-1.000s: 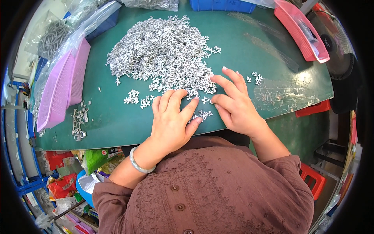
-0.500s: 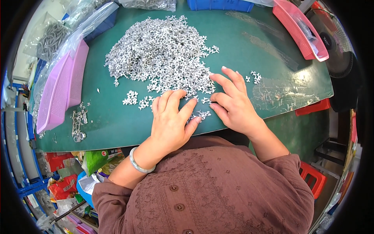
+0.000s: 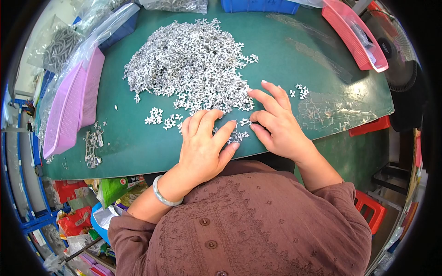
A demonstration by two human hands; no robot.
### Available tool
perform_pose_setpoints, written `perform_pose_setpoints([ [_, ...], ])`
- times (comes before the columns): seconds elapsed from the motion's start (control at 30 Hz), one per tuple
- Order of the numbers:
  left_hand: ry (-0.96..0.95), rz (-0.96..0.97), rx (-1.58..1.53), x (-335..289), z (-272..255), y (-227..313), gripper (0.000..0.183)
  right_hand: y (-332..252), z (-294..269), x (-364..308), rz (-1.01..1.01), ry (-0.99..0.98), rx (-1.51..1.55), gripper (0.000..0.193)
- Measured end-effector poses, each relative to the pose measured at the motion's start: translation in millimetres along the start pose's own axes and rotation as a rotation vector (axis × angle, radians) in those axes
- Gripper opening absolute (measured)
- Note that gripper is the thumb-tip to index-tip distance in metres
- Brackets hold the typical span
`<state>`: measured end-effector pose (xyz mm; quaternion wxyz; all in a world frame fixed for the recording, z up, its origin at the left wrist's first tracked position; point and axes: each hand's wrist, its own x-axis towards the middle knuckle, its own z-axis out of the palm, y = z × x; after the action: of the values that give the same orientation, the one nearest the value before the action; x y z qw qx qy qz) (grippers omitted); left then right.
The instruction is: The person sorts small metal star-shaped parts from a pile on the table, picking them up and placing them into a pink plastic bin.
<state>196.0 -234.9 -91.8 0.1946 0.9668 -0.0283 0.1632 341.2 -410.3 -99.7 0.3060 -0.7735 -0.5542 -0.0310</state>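
A large heap of small, silvery-white, branched metal-looking pieces (image 3: 189,60) covers the middle of the green table. My left hand (image 3: 202,142) is palm down at the heap's near edge, fingers apart, the index and thumb beside a small cluster of pieces (image 3: 238,136). To its right, my right hand (image 3: 280,123) has its upper fingers spread toward the heap. Its thumb and index tips are close together at a few loose pieces (image 3: 244,122); no piece shows gripped between them. Two small groups of pieces (image 3: 154,116) lie left of my left hand.
Purple baskets (image 3: 69,110) stand at the table's left edge, near some scattered metal parts (image 3: 93,145). A pink basket (image 3: 354,37) is at the far right, before a black fan (image 3: 391,50). A blue bin (image 3: 260,5) sits at the back. More pieces (image 3: 301,91) lie at right.
My left hand has drawn back slightly toward my body, its fingertips moving off the heap's edge. The right hand has barely shifted, and the loose pieces by its fingertips sit slightly lower.
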Motion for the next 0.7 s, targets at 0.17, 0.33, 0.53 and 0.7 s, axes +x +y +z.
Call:
perform_pose_setpoints([
  [0.17,-0.043,0.020,0.036,6.2,2.4,3.8,0.041,0.5,-1.2,-0.5,-0.014,-0.007,0.007,0.011],
  [0.33,-0.038,0.022,0.022,4.5,0.4,1.9,0.041,-0.1,-9.1,-0.7,0.005,-0.031,-0.009,0.012],
  [0.53,-0.006,0.033,0.020,13.1,2.3,2.1,0.043,5.0,-4.0,2.5,0.034,0.075,-0.077,0.015],
  [0.7,-0.004,0.025,0.102,22.0,4.8,1.6,0.045,8.7,-5.5,-0.5,0.020,0.043,-0.100,0.020],
])
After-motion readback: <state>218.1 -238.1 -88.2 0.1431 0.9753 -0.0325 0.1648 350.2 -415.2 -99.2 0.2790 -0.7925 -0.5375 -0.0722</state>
